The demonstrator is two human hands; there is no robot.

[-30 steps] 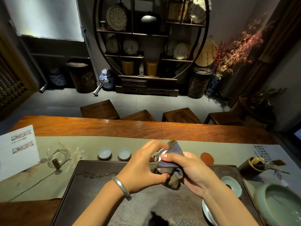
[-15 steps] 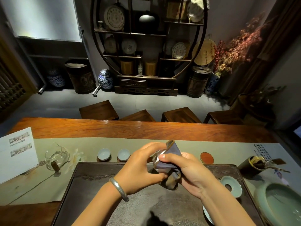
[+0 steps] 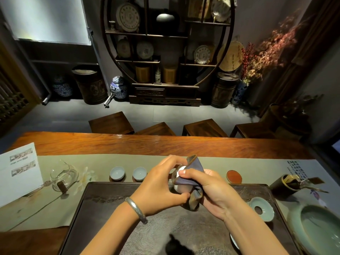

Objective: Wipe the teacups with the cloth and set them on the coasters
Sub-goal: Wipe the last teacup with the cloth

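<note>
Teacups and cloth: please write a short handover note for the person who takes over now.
Left hand grips a teacup; right hand pinches the cloth around it, above the dark tray.
Done: two teacups sit on coasters beyond the tray.
Left: finish wiping, then set this cup down; one red coaster is free.

Both hands meet above the tray, left hand (image 3: 160,184) curled, right hand (image 3: 207,190) pinching with thumb.
</note>
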